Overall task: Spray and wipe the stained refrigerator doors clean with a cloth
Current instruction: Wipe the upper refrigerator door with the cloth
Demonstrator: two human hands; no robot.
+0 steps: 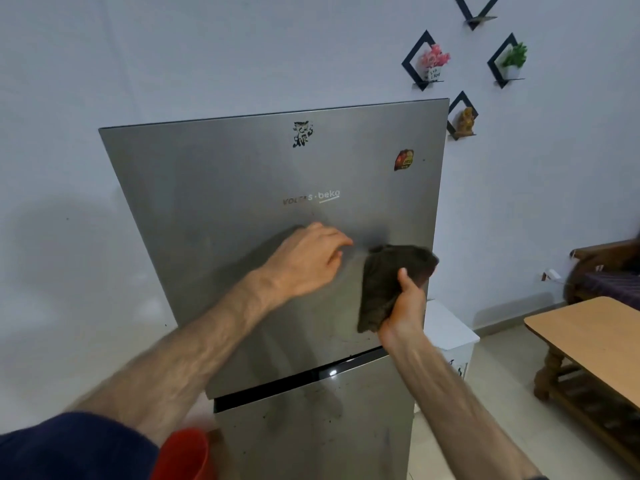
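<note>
While blurred, fingers (403, 277) around cloth (391, 282).

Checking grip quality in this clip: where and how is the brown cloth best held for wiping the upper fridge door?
Grip the brown cloth at its lower bunched end, coming from below on the right, as the right hand does now. It hangs folded flat against the upper door, so holding the bottom probably leaves the broad upper part free to press on the steel. The left hand is beside it, holding nothing.

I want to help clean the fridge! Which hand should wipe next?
The right hand, probably: it already grips the cloth against the upper door. The left hand holds nothing.
</note>
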